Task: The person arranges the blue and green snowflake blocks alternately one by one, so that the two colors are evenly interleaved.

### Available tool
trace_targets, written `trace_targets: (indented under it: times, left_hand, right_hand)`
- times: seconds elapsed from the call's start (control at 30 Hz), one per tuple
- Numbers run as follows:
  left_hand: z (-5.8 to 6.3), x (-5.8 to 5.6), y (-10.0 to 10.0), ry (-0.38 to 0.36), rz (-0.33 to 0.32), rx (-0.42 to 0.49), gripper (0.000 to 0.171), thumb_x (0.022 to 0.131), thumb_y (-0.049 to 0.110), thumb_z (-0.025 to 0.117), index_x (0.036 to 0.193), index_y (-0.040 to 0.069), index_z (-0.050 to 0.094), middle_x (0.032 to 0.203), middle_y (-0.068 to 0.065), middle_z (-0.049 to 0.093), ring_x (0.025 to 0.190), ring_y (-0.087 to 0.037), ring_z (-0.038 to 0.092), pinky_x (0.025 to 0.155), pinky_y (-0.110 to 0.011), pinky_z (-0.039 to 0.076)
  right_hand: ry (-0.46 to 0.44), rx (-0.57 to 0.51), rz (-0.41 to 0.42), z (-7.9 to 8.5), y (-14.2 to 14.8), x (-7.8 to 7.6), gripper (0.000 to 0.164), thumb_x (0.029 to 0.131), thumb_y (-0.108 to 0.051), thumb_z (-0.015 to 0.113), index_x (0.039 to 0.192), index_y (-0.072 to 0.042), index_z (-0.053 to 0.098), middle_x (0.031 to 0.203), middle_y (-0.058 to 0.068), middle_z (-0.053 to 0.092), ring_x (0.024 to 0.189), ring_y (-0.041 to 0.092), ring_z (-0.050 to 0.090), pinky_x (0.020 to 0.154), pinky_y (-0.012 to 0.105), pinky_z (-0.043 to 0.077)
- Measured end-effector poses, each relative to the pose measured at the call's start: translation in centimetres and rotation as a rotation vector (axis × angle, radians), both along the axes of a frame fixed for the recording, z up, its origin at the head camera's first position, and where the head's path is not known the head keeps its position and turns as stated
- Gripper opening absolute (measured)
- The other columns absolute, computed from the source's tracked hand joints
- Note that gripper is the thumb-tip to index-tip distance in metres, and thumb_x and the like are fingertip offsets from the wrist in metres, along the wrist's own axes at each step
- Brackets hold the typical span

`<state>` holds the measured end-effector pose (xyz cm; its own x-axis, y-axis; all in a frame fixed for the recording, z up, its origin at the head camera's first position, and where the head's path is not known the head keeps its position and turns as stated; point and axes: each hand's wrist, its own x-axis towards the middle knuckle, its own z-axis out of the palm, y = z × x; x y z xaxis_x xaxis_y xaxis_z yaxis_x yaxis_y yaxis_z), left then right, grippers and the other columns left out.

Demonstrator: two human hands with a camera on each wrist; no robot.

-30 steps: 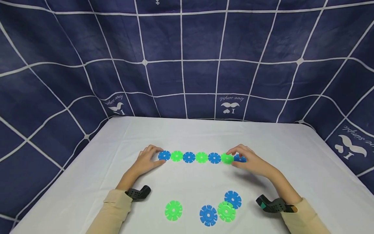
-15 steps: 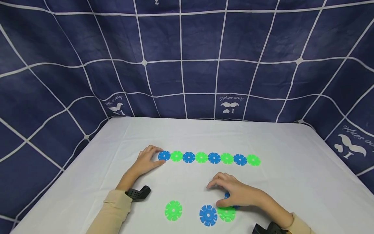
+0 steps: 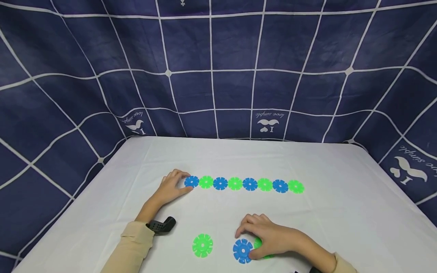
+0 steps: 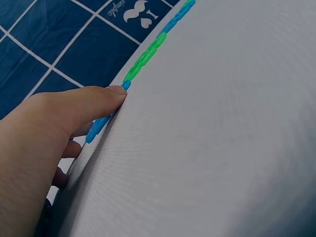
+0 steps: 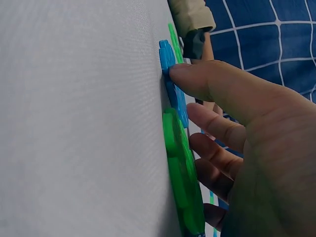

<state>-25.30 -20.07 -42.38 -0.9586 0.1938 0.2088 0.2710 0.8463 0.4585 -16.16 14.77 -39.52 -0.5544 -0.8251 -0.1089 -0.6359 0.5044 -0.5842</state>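
Observation:
My left hand [image 3: 170, 186] holds the blue snowflake disc [image 3: 192, 181] at the left end of a row of alternating blue and green notched plastic discs. In the left wrist view the thumb [image 4: 116, 95] lies on that disc. Low in the head view, my right hand [image 3: 268, 235] has curled fingers and thumb around a loose blue snowflake disc [image 3: 242, 251]. Its thumb [image 5: 185, 76] is on the disc's rim in the right wrist view, the index fingertip at the opposite edge. Beneath the right palm lies a green disc [image 5: 182, 173], partly hidden.
A loose green disc [image 3: 202, 245] lies left of the right hand. The row ends at its right with another green disc [image 3: 296, 186]. White cloth [image 3: 341, 212] covers the table, and a dark blue checked curtain [image 3: 235, 91] hangs behind and at both sides.
My right hand has left the right part of the row and come down toward me, then left to the loose blue disc. It now covers another blue disc seen earlier. My left hand stays put.

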Motion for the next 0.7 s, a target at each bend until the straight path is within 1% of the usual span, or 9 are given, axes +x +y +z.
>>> trace_targets:
  times: [0.13,0.27,0.43,0.7]
  left_hand:
    - [0.01,0.15,-0.04,-0.004,0.004,0.003,0.049,0.078,0.044,0.066,0.115,0.013,0.058,0.115,-0.007,0.053,0.113,-0.026,0.047,0.083,-0.039,0.031]
    - [0.02,0.05,-0.01,-0.004,0.006,0.003,0.049,0.077,0.043,0.066,0.115,0.013,0.058,0.116,-0.007,0.052,0.113,-0.025,0.047,0.082,-0.037,0.030]
    - [0.01,-0.05,-0.03,0.007,-0.003,0.005,0.049,0.077,0.042,0.067,0.114,0.013,0.058,0.115,-0.007,0.052,0.112,-0.025,0.047,0.082,-0.036,0.030]
    - [0.12,0.09,-0.05,-0.012,-0.007,0.013,0.051,0.077,0.045,0.066,0.115,0.013,0.057,0.115,-0.006,0.052,0.114,-0.025,0.045,0.083,-0.037,0.029]
  right_hand:
    - [-0.001,-0.001,0.003,0.06,-0.05,0.14,0.040,0.075,-0.043,0.066,0.112,-0.039,0.050,0.109,-0.021,0.042,0.099,0.000,0.033,0.083,0.025,0.032]
    - [-0.003,0.009,-0.001,0.08,-0.10,0.11,0.039,0.074,-0.046,0.066,0.108,-0.039,0.049,0.109,-0.021,0.041,0.099,0.000,0.033,0.084,0.025,0.032]
    - [-0.011,0.005,-0.009,0.06,-0.16,0.22,0.036,0.074,-0.044,0.067,0.105,-0.039,0.049,0.107,-0.022,0.041,0.100,0.000,0.033,0.083,0.025,0.031]
    - [-0.039,-0.026,0.006,0.11,-0.33,0.34,0.041,0.074,-0.039,0.068,0.106,-0.035,0.044,0.101,-0.023,0.045,0.093,-0.003,0.036,0.081,0.021,0.032]
